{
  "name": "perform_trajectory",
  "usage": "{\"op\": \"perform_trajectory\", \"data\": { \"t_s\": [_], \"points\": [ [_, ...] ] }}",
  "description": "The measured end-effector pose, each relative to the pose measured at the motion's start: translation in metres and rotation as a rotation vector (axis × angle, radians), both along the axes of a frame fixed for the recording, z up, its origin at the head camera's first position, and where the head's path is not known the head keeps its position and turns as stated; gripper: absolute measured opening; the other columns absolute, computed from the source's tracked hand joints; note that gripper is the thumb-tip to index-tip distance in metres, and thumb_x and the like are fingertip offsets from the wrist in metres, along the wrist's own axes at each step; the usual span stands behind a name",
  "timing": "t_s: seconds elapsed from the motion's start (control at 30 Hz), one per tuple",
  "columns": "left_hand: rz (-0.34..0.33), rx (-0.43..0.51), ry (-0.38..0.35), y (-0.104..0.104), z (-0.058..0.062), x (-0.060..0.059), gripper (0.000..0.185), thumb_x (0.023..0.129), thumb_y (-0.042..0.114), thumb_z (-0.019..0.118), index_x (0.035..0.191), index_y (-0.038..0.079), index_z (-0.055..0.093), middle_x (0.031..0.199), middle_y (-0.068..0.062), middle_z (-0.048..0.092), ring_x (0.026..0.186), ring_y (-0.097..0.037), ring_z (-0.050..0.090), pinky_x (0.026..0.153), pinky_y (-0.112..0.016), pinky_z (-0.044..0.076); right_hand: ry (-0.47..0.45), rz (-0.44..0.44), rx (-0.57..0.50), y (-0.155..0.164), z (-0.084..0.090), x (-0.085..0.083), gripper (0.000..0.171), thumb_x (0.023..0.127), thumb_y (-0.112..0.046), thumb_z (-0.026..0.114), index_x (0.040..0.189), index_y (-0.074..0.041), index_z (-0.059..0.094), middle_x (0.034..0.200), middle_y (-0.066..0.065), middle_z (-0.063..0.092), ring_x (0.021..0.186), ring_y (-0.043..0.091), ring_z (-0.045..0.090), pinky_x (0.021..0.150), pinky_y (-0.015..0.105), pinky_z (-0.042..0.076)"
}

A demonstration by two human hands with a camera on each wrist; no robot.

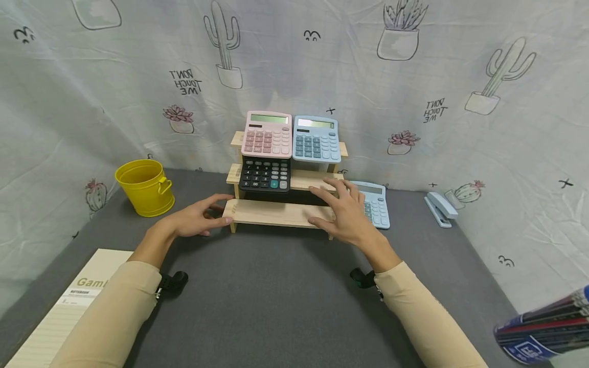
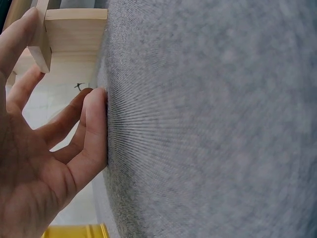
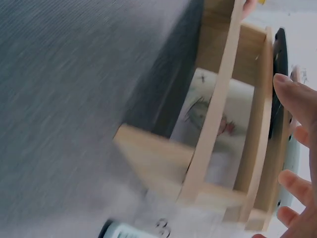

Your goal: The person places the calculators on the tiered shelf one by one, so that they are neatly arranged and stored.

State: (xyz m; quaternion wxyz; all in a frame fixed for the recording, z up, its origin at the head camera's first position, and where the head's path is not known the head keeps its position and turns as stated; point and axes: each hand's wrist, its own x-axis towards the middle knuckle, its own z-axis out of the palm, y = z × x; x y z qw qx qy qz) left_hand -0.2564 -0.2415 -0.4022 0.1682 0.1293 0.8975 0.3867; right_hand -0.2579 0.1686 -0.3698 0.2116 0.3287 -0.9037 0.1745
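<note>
A three-step wooden stand (image 1: pixel 276 212) sits mid-table. Its top step carries a pink calculator (image 1: pixel 267 134) and a blue calculator (image 1: pixel 316 138); a black calculator (image 1: pixel 265 175) leans on the middle step. My left hand (image 1: pixel 202 217) is open, its fingertips touching the left end of the bottom step. In the left wrist view, the fingers (image 2: pixel 91 129) lie against the grey mat beside the stand's leg (image 2: pixel 42 47). My right hand (image 1: pixel 342 209) is open and spread over the stand's right end, thumb at the bottom step. In the right wrist view, the fingers (image 3: pixel 297 101) hover beside the stand's frame (image 3: pixel 218 148).
A second blue calculator (image 1: pixel 377 204) lies flat just right of the stand, partly behind my right hand. A yellow bucket (image 1: pixel 144 186) stands at the left, a stapler (image 1: pixel 440 208) at the right. A notebook (image 1: pixel 69 306) lies front left and stacked books (image 1: pixel 545 329) front right. A cactus-print cloth hangs behind.
</note>
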Motion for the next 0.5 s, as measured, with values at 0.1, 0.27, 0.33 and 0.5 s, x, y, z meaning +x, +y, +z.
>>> {"op": "perform_trajectory", "data": {
  "t_s": [0.1,0.27,0.33,0.5],
  "points": [
    [0.003,-0.004,-0.003,0.001,-0.001,-0.001,0.083,0.097,0.057,0.064,0.163,0.032,0.021,0.161,-0.028,0.028,0.128,-0.047,0.053,0.080,-0.041,0.061,-0.025,-0.026,0.004,0.014,-0.002,0.000,0.070,0.087,-0.047,0.081,0.149,-0.028,0.054,0.159,0.017,0.038,0.142,0.052,0.027,0.100,0.070,0.028],
    [0.003,-0.014,-0.001,0.002,-0.001,-0.001,0.083,0.097,0.057,0.064,0.163,0.032,0.021,0.160,-0.029,0.029,0.126,-0.045,0.056,0.079,-0.040,0.061,-0.044,-0.077,-0.024,0.038,-0.005,-0.004,0.070,0.087,-0.044,0.082,0.149,-0.025,0.054,0.159,0.018,0.037,0.143,0.053,0.026,0.101,0.075,0.025],
    [0.004,-0.015,0.000,0.002,-0.001,-0.001,0.083,0.097,0.057,0.064,0.163,0.031,0.021,0.160,-0.029,0.029,0.126,-0.045,0.056,0.079,-0.040,0.061,-0.035,-0.094,-0.048,0.048,-0.005,-0.006,0.072,0.086,-0.041,0.084,0.149,-0.023,0.055,0.158,0.019,0.038,0.142,0.053,0.027,0.099,0.076,0.026],
    [0.009,-0.017,-0.003,0.002,-0.001,-0.002,0.083,0.097,0.058,0.065,0.163,0.031,0.021,0.160,-0.028,0.029,0.127,-0.046,0.054,0.080,-0.041,0.061,-0.032,-0.150,-0.084,0.066,-0.008,-0.013,0.074,0.085,-0.038,0.085,0.149,-0.020,0.055,0.158,0.020,0.039,0.141,0.054,0.025,0.097,0.074,0.028]
  ]
}}
